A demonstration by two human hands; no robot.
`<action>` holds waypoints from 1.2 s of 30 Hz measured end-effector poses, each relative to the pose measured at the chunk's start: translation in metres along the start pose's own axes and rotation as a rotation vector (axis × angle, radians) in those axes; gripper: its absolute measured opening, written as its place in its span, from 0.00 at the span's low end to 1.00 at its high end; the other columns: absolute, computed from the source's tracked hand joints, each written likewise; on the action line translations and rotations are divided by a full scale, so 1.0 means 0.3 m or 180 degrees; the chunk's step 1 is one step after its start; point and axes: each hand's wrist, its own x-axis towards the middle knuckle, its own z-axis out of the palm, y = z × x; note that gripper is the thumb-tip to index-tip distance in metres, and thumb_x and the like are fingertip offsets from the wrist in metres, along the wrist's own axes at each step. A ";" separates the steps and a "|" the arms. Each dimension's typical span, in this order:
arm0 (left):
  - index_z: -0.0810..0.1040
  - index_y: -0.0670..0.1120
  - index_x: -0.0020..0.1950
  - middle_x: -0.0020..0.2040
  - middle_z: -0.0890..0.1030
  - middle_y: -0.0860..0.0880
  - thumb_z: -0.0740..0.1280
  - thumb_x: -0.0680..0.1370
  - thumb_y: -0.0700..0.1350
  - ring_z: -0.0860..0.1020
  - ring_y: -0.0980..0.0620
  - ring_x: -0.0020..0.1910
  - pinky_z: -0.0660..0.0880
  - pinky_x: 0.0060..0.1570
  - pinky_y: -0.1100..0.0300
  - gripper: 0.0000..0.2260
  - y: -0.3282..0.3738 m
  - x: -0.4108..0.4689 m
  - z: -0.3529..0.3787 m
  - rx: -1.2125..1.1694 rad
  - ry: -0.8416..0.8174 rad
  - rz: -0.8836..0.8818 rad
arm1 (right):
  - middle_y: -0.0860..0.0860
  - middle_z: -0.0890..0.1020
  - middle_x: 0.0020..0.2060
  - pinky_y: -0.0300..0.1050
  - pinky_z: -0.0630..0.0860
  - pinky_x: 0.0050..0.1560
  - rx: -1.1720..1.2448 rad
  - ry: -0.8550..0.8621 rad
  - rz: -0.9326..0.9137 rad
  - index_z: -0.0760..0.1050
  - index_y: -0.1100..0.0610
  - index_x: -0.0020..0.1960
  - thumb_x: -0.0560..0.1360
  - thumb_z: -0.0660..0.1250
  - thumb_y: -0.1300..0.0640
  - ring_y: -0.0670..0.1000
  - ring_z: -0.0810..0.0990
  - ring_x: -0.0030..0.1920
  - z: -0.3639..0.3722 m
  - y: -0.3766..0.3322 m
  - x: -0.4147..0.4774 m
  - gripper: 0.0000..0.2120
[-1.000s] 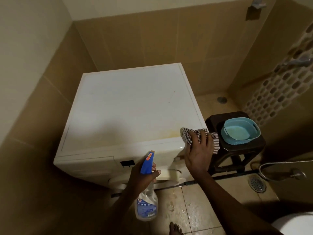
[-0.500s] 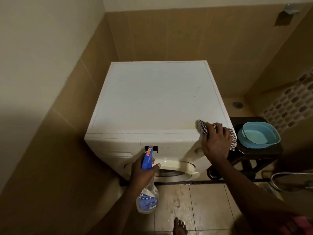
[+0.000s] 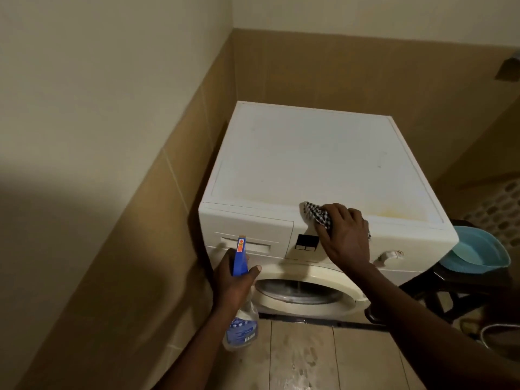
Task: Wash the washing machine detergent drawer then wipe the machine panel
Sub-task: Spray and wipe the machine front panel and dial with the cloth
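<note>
My right grip (image 3: 347, 237) clutches a cloth (image 3: 315, 214) against the washer's (image 3: 309, 153) front top edge; my left grip (image 3: 233, 280) wraps a bottle (image 3: 242, 326).

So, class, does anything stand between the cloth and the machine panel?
Nothing visible. The right hand holds the cloth on the panel's top edge, beside the display; the left hand holds the bottle apart, lower left.

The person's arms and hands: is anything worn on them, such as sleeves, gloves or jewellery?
Nothing that shows. Both forearms are bare for as much of them as is in view, with no sleeves and no gloves. The left hand and the right hand show no ring, watch or bracelet, though the light is dim.
</note>
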 end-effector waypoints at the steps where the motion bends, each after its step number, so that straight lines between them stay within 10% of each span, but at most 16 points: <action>1: 0.71 0.58 0.45 0.43 0.76 0.56 0.77 0.70 0.39 0.80 0.48 0.44 0.80 0.50 0.47 0.19 -0.005 0.005 -0.011 0.0043 0.0048 0.0081 | 0.51 0.79 0.57 0.52 0.67 0.52 -0.0131 0.0008 0.0002 0.73 0.52 0.61 0.74 0.56 0.43 0.58 0.73 0.55 0.003 -0.002 0.012 0.21; 6: 0.72 0.56 0.45 0.46 0.80 0.49 0.77 0.70 0.41 0.82 0.43 0.44 0.82 0.45 0.47 0.16 -0.040 0.062 -0.053 0.0041 0.0336 0.0275 | 0.52 0.79 0.59 0.55 0.67 0.55 0.0185 -0.0089 0.0143 0.75 0.52 0.61 0.76 0.59 0.42 0.61 0.71 0.59 0.042 -0.004 0.125 0.20; 11: 0.76 0.42 0.51 0.45 0.82 0.35 0.75 0.73 0.42 0.79 0.53 0.28 0.71 0.25 0.72 0.12 -0.065 0.148 -0.097 -0.0059 0.0358 0.0450 | 0.54 0.80 0.52 0.57 0.72 0.53 0.0275 -0.0493 0.0101 0.77 0.51 0.56 0.75 0.63 0.38 0.63 0.73 0.55 0.040 0.007 0.241 0.19; 17: 0.79 0.34 0.48 0.23 0.78 0.50 0.73 0.75 0.42 0.73 0.62 0.17 0.66 0.21 0.75 0.11 -0.102 0.214 -0.130 0.0078 0.0486 0.0931 | 0.51 0.79 0.47 0.54 0.73 0.49 0.0360 -0.0036 -0.0014 0.76 0.47 0.54 0.73 0.61 0.34 0.60 0.73 0.54 0.088 0.032 0.218 0.20; 26: 0.75 0.44 0.37 0.26 0.81 0.46 0.73 0.74 0.43 0.79 0.44 0.32 0.75 0.41 0.55 0.09 -0.209 0.223 -0.029 0.0155 0.0167 0.1745 | 0.51 0.75 0.45 0.47 0.67 0.44 0.0312 0.0219 -0.0014 0.74 0.48 0.51 0.73 0.62 0.34 0.54 0.71 0.47 0.113 0.045 0.226 0.18; 36: 0.76 0.35 0.44 0.31 0.78 0.43 0.71 0.72 0.38 0.81 0.47 0.30 0.79 0.39 0.55 0.07 -0.209 0.158 0.161 0.0153 -0.0407 0.2191 | 0.52 0.76 0.46 0.47 0.69 0.45 0.0217 0.0507 0.0038 0.74 0.45 0.49 0.70 0.64 0.35 0.56 0.73 0.47 0.118 0.030 0.197 0.16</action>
